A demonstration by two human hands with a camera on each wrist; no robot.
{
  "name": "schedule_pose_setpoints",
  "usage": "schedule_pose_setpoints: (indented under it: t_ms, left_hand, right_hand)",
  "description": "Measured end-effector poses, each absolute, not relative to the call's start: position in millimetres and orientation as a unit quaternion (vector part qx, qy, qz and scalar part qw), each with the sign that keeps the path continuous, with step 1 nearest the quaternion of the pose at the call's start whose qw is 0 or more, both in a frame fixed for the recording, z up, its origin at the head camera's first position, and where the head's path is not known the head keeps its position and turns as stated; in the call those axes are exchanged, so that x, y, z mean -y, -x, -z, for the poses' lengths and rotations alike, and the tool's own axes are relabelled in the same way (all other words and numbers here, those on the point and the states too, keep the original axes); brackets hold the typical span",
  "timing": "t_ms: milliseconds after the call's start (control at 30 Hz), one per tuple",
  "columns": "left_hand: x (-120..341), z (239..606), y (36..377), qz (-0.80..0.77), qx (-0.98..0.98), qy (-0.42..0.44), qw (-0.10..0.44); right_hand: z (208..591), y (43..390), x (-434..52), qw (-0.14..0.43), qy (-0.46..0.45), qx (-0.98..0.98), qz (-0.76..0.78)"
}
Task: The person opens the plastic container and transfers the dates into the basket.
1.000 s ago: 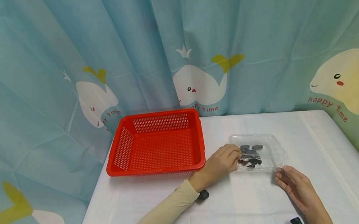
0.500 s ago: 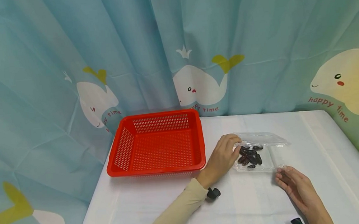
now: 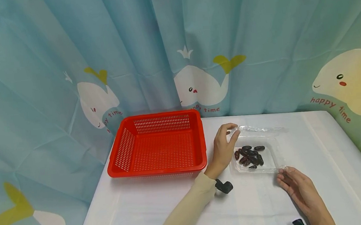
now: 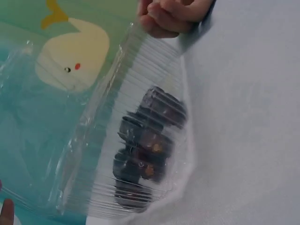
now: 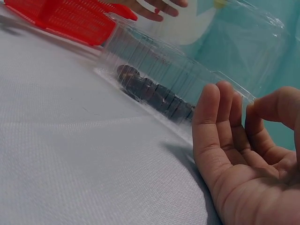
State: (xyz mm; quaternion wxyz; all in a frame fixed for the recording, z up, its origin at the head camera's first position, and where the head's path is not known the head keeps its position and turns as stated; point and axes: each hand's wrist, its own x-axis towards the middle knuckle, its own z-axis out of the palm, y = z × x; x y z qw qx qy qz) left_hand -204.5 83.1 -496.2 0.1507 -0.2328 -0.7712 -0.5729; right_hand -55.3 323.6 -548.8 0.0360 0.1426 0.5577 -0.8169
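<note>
A clear plastic clamshell box (image 3: 273, 154) lies on the table, with several dark brown dates (image 3: 252, 156) clustered in its left half. Its hinged lid (image 3: 262, 130) stands raised along the far side. My left hand (image 3: 222, 150) pinches the lid's left corner between thumb and fingers. At the box's near right corner, my right hand (image 3: 300, 189) pinches the rim with thumb and index finger, as the right wrist view shows close up; the other fingers (image 5: 212, 110) are held up beside the wall. The dates (image 4: 145, 150) show through the ribbed side in the left wrist view.
A red perforated plastic basket (image 3: 161, 154) stands left of the box, close to my left forearm. White cloth covers the table (image 3: 242, 211). Behind hangs a blue-green curtain (image 3: 259, 47) printed with white whales. Dark camera mounts (image 3: 224, 186) sit at my wrists.
My left hand has swung the lid up and away from me, from low over the dates to near upright at the far side. My right hand has stayed at its corner.
</note>
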Motion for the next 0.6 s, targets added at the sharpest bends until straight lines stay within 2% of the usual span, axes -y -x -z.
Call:
schedule_pose_setpoints:
  t_ms: [300, 600]
  left_hand:
    - [-91, 514, 217, 0.581, 0.788, 0.184, 0.09]
    - [-96, 531, 232, 0.683, 0.715, 0.144, 0.034]
  right_hand:
    - [549, 55, -324, 0.038, -0.143, -0.56, 0.815]
    - [547, 56, -324, 0.045, -0.154, -0.565, 0.809]
